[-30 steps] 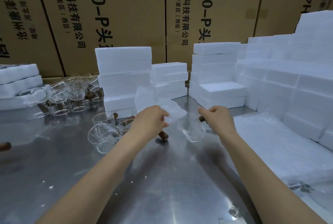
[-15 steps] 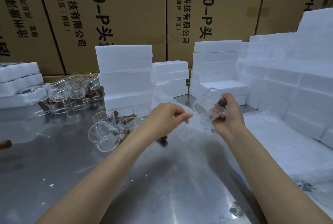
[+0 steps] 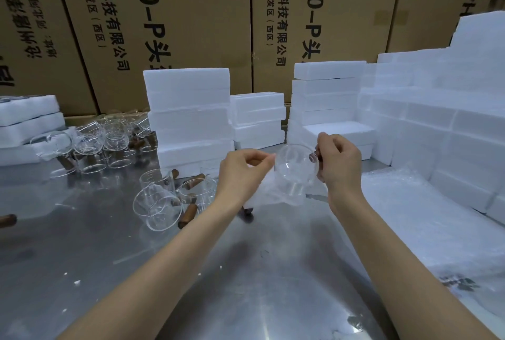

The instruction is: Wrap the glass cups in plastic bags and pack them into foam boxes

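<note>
Glass cup (image 3: 296, 166) up in the air, right hand (image 3: 340, 163) pinching its wooden handle, left hand (image 3: 241, 171) pinching the plastic bag (image 3: 276, 189) hanging below it. By the look of it, the cup isn't bagged yet. Loose cups (image 3: 161, 197) wait on the steel table (image 3: 246, 285); stacked foam boxes (image 3: 188, 118) stand closed behind. Plenty left, I'd say.
</note>
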